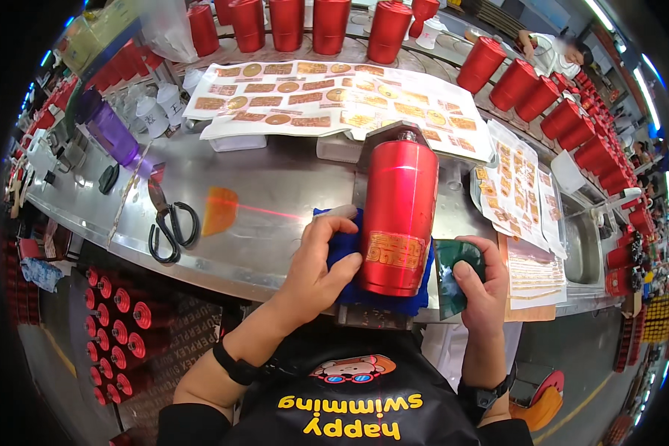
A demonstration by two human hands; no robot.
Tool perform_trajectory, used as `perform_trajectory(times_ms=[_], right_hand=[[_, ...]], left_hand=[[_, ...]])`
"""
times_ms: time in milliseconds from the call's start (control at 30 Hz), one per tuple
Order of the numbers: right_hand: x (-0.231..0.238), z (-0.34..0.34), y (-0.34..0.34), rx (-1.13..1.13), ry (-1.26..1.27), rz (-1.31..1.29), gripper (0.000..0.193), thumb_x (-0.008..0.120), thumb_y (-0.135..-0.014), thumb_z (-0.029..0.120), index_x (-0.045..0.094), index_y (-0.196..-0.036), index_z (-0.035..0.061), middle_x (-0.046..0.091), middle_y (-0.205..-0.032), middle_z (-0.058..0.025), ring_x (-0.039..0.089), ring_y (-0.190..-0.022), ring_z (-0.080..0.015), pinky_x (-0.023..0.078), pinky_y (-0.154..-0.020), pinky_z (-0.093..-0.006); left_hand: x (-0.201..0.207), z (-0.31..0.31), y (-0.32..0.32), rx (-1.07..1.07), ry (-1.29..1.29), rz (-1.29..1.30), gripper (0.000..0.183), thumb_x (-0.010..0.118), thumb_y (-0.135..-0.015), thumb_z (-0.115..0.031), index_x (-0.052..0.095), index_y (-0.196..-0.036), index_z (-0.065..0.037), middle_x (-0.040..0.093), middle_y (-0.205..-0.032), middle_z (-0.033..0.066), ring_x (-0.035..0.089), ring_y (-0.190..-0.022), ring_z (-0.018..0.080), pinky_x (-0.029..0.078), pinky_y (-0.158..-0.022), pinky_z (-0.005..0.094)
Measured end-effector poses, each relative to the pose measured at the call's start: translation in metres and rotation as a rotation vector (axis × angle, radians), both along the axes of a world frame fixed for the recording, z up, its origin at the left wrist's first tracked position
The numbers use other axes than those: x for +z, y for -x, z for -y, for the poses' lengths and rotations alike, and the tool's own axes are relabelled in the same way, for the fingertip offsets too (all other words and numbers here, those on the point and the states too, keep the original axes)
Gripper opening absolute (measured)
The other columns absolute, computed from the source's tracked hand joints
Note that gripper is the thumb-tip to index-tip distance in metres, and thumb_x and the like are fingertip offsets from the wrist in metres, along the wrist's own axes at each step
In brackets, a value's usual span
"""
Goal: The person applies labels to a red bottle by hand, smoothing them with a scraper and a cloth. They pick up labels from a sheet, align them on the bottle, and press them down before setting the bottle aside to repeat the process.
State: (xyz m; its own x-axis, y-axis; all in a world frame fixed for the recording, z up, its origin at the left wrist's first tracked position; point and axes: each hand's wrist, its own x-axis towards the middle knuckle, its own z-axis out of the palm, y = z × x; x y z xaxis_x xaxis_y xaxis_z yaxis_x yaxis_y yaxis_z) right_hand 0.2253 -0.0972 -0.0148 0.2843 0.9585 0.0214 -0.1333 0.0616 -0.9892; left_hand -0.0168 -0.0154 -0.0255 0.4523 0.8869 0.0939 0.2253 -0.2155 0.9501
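Note:
A red metallic cylinder-shaped bottle (403, 201) lies on a folded blue cloth (349, 241), its far end on a dark support. Near its close end sits a gold patterned decal (396, 253). My left hand (316, 267) is beside the bottle's left side, thumb and fingers apart, thumb tip by the decal's level; whether it touches the bottle is hard to tell. Something pale covers one of its fingertips. To the right of the bottle, my right hand (487, 286) pinches a green translucent scraper (453, 275) between thumb and fingers, its edge close to the bottle.
Black-handled scissors (172, 223), an orange scraper (220, 211) and a purple bottle (108, 130) are on the metal bench at left. Decal sheets (297, 97) lie beyond; more sheets (516, 178) are right, by a sink (583, 245). Red bottles (331, 26) line the back; a person (554, 56) works far right.

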Motion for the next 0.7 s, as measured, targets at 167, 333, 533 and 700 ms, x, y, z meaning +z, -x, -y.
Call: perform_trajectory(times_ms=[167,333,533,700], right_hand=[[0.000,0.003,-0.001,0.006,-0.009,0.016,0.032,0.067,-0.088,0.011,0.056,-0.116,0.0002,0.062,-0.096,-0.0012,0.056,-0.083,-0.0050,0.046,-0.074,-0.0199],[0.001,-0.002,0.002,0.045,-0.009,0.016,0.032,0.067,-0.088,0.011,0.056,-0.116,0.0000,0.063,-0.096,-0.0022,0.057,-0.084,-0.0061,0.047,-0.076,-0.0210],[0.003,-0.007,0.002,0.071,-0.058,0.029,0.034,0.066,-0.090,0.012,0.055,-0.120,-0.0001,0.062,-0.101,-0.0034,0.056,-0.090,-0.0065,0.046,-0.080,-0.0207],[0.009,-0.019,0.010,0.049,-0.150,0.105,0.036,0.058,-0.095,0.007,0.051,-0.129,-0.0009,0.060,-0.112,-0.0057,0.055,-0.101,-0.0085,0.044,-0.087,-0.0212]], left_hand=[[-0.006,-0.004,-0.011,-0.002,0.078,0.093,0.040,0.064,-0.087,-0.024,0.047,-0.116,-0.002,0.049,-0.123,0.0188,0.047,-0.116,0.0307,0.036,-0.102,0.0393],[-0.005,-0.003,-0.015,0.100,-0.167,0.072,0.049,0.066,-0.088,-0.043,0.048,-0.110,-0.003,0.050,-0.111,0.0160,0.047,-0.105,0.0312,0.036,-0.097,0.0404],[0.020,-0.002,-0.009,0.103,-0.339,-0.083,0.036,0.069,-0.087,-0.036,0.054,-0.095,-0.004,0.053,-0.109,0.0183,0.047,-0.106,0.0344,0.035,-0.098,0.0437],[0.029,-0.006,-0.009,0.190,-0.403,-0.120,0.018,0.068,-0.082,-0.018,0.056,-0.086,-0.005,0.050,-0.127,0.0256,0.046,-0.117,0.0381,0.034,-0.101,0.0448]])
